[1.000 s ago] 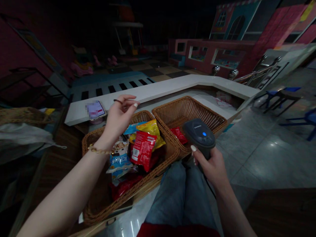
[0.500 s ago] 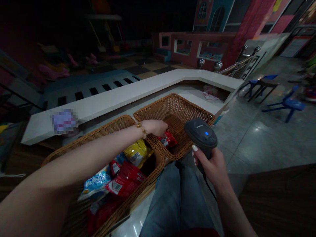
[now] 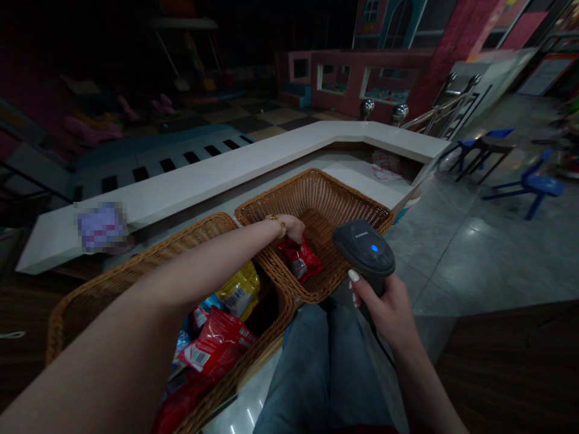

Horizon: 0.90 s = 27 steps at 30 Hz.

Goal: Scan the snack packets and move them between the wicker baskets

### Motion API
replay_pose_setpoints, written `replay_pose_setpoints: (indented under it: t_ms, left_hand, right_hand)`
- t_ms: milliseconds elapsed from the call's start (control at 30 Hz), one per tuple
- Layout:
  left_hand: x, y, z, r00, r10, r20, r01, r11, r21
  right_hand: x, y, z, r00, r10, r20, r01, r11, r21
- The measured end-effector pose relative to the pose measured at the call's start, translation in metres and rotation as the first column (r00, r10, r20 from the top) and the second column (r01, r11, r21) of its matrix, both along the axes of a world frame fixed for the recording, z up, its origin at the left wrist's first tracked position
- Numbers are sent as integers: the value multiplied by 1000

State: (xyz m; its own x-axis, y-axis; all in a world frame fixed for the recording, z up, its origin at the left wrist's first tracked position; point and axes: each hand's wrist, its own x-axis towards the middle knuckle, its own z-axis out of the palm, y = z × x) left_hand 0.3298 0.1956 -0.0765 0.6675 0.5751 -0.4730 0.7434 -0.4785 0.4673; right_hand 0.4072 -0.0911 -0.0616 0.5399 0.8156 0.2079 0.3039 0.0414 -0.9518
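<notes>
Inside the right wicker basket [image 3: 357,196], my left hand [image 3: 293,229] is closed at the top of a red snack bag [image 3: 306,260], which rests near the basket's left wall. My fingertips are partly hidden there. My right hand [image 3: 391,307] grips the handle of a dark barcode scanner [image 3: 364,244] with a lit blue spot on top, held over the basket's near right edge. Under my left forearm, the left wicker basket [image 3: 149,256] holds a yellow snack bag [image 3: 239,292], a red packet [image 3: 219,340] with a barcode showing, and blue packets [image 3: 183,340].
A white counter ledge [image 3: 226,166] runs behind both baskets, with a blurred-out purple object [image 3: 100,226] on its left end. White crumpled packaging [image 3: 385,166] lies on the lower shelf. Blue chairs [image 3: 538,181] stand on the tiled floor at right. My legs [image 3: 332,367] are below.
My left hand has sunk slightly into the right basket, and more of the red snack bag shows. The scanner stays in my right hand, nearly still. The view has shifted a little.
</notes>
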Motion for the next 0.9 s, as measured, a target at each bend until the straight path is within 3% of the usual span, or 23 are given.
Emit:
replay_pose_setpoints:
  t_ms: [167,267,333,433,533,667,767,900]
  left_hand:
    - [-11,-8,44,997,-73,15,73,997,-15]
    - [-32,-15,72,960,-65,274,32,992,124]
    - [-54,-26,87,873,18,487,-105,983,151]
    - [-97,-52,101,659,303,688,-320,941,-109]
    - [-141,-85,106,474,485,734,-387,864,-322]
    - [-185,-121,104,352,601,718,-391,791,-471]
    - [-198,-132,99,279,612,740,-389,776,-496]
    - [-199,-126,91,228,575,786,-419,786,-454]
  right_hand:
    - [-3,-1,2,998,12,-60,-14,999,-30]
    - [-6,-4,6,998,39,-57,-41,999,-26]
    - [-9,-6,9,997,62,-55,-63,998,-22]
    - [-17,-10,14,995,93,-42,-94,995,-15]
    - [-27,-13,16,993,117,-7,-117,993,2]
    - [-41,-16,19,984,169,47,-171,985,31]
    - [-52,-16,22,971,220,89,-225,973,51]
    - [-65,-16,25,952,276,130,-286,956,61]
